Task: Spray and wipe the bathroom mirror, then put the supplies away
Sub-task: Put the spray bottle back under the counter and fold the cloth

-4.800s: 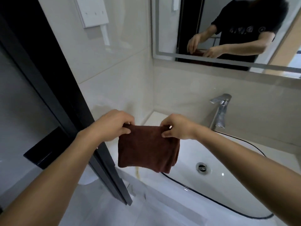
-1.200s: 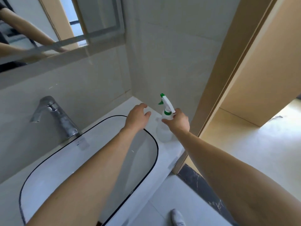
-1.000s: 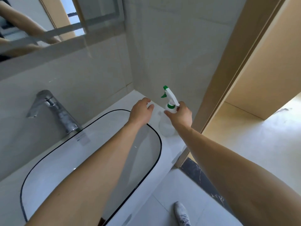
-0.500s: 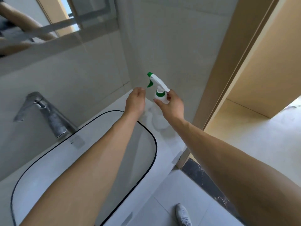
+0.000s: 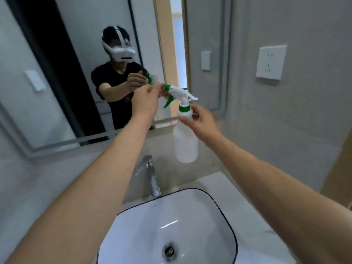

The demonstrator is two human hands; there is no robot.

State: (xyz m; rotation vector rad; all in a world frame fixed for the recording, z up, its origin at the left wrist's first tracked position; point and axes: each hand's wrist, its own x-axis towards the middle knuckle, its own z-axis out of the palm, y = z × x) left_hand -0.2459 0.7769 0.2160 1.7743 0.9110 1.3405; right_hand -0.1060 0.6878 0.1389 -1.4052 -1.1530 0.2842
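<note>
A white spray bottle (image 5: 185, 143) with a green trigger and collar hangs in the air above the faucet, in front of the mirror (image 5: 76, 73). My right hand (image 5: 198, 121) grips it at the neck, just under the green collar. My left hand (image 5: 146, 101) pinches the green nozzle tip at the front of the spray head. The nozzle points left, toward the mirror. The mirror reflects a person in a black shirt holding the bottle. The brown cloth is out of sight.
A chrome faucet (image 5: 150, 176) stands behind the white sink basin (image 5: 209, 216) with its black rim and metal drain (image 5: 168, 251). A white wall socket (image 5: 270, 61) sits on the tiled right wall. A wooden door frame (image 5: 339, 168) runs along the right edge.
My right hand has lifted the spray bottle from the counter corner up in front of the mirror. My left hand moved to the nozzle tip. The view turned back from the doorway to the mirror.
</note>
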